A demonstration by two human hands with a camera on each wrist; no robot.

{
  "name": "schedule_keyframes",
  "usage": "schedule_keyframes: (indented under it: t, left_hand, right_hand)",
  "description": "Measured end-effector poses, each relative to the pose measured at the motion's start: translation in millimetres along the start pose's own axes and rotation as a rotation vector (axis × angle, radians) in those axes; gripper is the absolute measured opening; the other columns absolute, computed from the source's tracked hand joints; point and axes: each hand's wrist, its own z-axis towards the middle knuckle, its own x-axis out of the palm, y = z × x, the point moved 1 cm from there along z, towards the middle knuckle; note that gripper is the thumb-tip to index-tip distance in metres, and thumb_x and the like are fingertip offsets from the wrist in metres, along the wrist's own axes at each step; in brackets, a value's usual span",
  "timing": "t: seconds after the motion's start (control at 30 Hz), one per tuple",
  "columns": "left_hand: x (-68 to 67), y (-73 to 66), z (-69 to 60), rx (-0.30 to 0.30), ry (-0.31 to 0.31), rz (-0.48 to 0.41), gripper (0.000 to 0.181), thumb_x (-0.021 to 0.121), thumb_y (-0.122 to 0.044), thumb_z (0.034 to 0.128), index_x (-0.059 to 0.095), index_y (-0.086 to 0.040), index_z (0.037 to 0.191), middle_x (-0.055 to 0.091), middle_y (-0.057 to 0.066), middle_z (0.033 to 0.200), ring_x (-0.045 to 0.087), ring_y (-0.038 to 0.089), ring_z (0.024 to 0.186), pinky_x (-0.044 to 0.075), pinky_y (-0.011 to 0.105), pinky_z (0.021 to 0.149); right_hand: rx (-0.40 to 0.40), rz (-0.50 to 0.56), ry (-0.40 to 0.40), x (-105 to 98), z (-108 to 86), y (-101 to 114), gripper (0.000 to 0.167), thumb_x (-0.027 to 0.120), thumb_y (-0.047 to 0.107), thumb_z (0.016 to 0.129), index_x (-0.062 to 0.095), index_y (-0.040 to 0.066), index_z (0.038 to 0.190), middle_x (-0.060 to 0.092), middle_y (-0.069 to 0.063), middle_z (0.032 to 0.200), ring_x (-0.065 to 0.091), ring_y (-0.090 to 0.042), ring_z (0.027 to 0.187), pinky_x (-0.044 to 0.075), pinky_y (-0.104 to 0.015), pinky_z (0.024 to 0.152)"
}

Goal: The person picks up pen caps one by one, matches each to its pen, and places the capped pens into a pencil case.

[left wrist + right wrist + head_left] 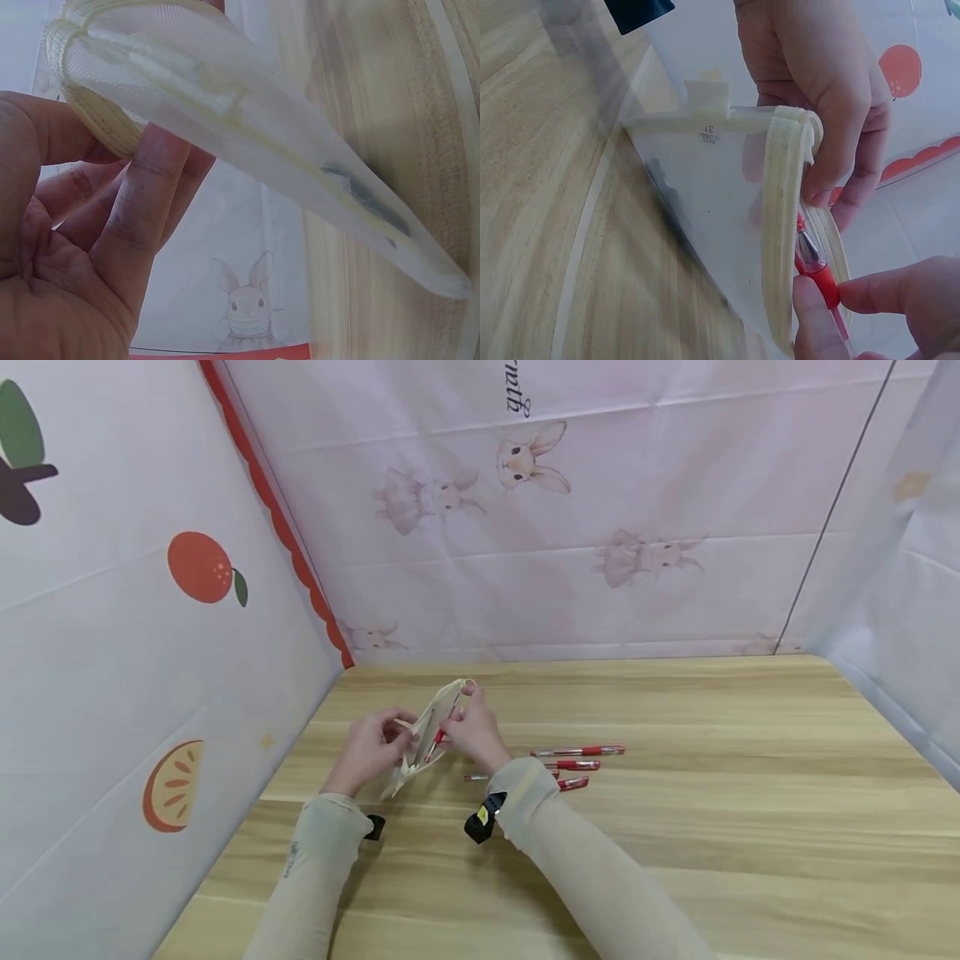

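A translucent pouch with a cream zipper [782, 225] is held up off the table, its mouth open. My left hand [371, 747] pinches the zipper edge at one end of the mouth; the left wrist view shows its thumb and fingers on the mesh pouch [247, 142]. In my right hand [476, 727] a red pen [821, 281] is pinched between thumb and finger, its tip end inside the pouch mouth. Something dark [367, 199] shows through the pouch near its bottom.
Several red pens [573, 765] lie on the wooden table [712, 827] right of my right hand. Printed cloth walls [450, 602] stand behind and at both sides. Each wrist carries a black camera [480, 823].
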Motion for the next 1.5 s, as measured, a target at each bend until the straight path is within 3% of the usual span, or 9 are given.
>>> schedule_keyframes:
  t: [0.13,0.23,0.5,0.93,1.17,1.33,1.5]
  left_hand:
    - [0.2,-0.8,-0.5,-0.001,0.005,0.004,0.025,0.064,-0.006,0.1035,0.073,-0.006,0.126,0.080,0.016,0.103,0.075,0.024,0.083,0.064,0.033,0.067]
    - [0.2,-1.5,-0.9,0.001,0.006,0.006,0.025,0.063,-0.006,0.1036,0.073,-0.006,0.126,0.081,0.016,0.103,0.075,0.024,0.083,0.064,0.032,0.067]
    - [-2.2,-1.7,-0.6,0.003,0.003,0.019,0.025,0.062,-0.006,0.1040,0.073,-0.005,0.127,0.081,0.016,0.103,0.075,0.024,0.082,0.063,0.033,0.067]
    - [-3.4,-1.3,-0.9,0.025,-0.006,0.019,0.023,0.063,-0.005,0.1027,0.073,-0.004,0.124,0.081,0.015,0.099,0.074,0.021,0.077,0.062,0.030,0.064]
    - [-3.4,-1.7,0.0,0.034,-0.008,0.016,0.024,0.063,-0.004,0.1023,0.073,-0.003,0.124,0.081,0.015,0.098,0.075,0.023,0.078,0.063,0.030,0.063]
    - [-3.3,-1.5,0.2,0.029,-0.008,0.026,0.024,0.063,-0.006,0.1027,0.073,-0.005,0.124,0.081,0.014,0.098,0.075,0.021,0.078,0.063,0.030,0.064]
    - [-3.6,-0.9,-0.2,0.008,-0.002,0.022,0.024,0.064,-0.007,0.1032,0.073,-0.005,0.125,0.081,0.014,0.099,0.074,0.022,0.079,0.063,0.031,0.066]
  right_hand:
    - [0.004,-0.019,-0.001,1.9,-2.1,0.9,0.072,0.067,-0.009,0.096,0.032,0.004,0.158,0.058,-0.005,0.088,0.073,-0.037,0.086,0.067,-0.049,0.082]
    - [0.001,-0.034,0.004,3.1,-3.4,2.5,0.073,0.067,-0.009,0.096,0.031,0.003,0.159,0.058,-0.006,0.089,0.074,-0.046,0.095,0.066,-0.053,0.085]
    - [0.013,-0.076,0.015,5.6,-3.1,6.7,0.076,0.068,-0.008,0.095,0.031,0.001,0.161,0.059,-0.005,0.086,0.067,-0.020,0.070,0.068,-0.042,0.074]
    - [0.050,-0.026,0.049,6.1,-4.7,9.0,0.075,0.067,-0.009,0.095,0.033,0.004,0.160,0.053,-0.001,0.081,0.069,-0.025,0.078,0.067,-0.031,0.070]
    - [0.049,-0.039,0.081,3.0,-6.3,10.5,0.070,0.067,-0.007,0.097,0.036,0.006,0.158,0.052,-0.001,0.084,0.064,-0.018,0.073,0.067,-0.032,0.073]
    - [0.053,-0.029,0.105,-1.4,-9.5,13.5,0.066,0.067,-0.005,0.099,0.038,0.008,0.157,0.065,-0.011,0.099,0.074,-0.033,0.090,0.067,-0.038,0.081]
    - [0.054,-0.034,0.134,-5.7,-9.9,13.6,0.064,0.067,-0.001,0.101,0.038,0.010,0.157,0.067,-0.016,0.109,0.070,-0.046,0.116,0.066,-0.046,0.091]
